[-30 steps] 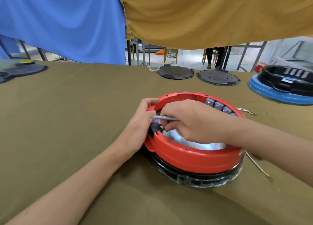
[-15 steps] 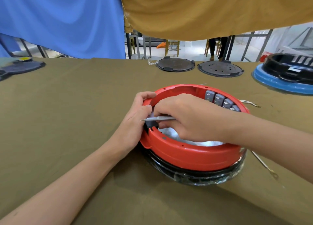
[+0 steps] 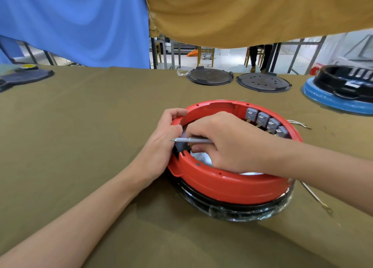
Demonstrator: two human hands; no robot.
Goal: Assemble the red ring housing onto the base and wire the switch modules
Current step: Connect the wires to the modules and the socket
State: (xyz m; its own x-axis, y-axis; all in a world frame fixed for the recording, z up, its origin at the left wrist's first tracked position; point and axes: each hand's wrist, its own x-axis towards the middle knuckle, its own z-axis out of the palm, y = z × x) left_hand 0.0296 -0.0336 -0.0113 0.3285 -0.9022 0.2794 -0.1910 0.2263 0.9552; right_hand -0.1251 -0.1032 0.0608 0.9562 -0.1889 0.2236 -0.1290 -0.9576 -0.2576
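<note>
The red ring housing [image 3: 228, 184] is seated on the black base [image 3: 234, 209]. Its left rim is gripped by the left hand [image 3: 161, 144]; a metal tool [image 3: 189, 140] is pinched by the right hand [image 3: 228, 144]. The rim is best braced firmly and the tip worked gently.

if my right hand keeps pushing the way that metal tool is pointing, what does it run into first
Most likely your left hand. The metal tool held by your right hand points left, and its tip already lies over the left hand's knuckles at the red ring housing. Depth is unclear, so it may pass just above them.
</note>
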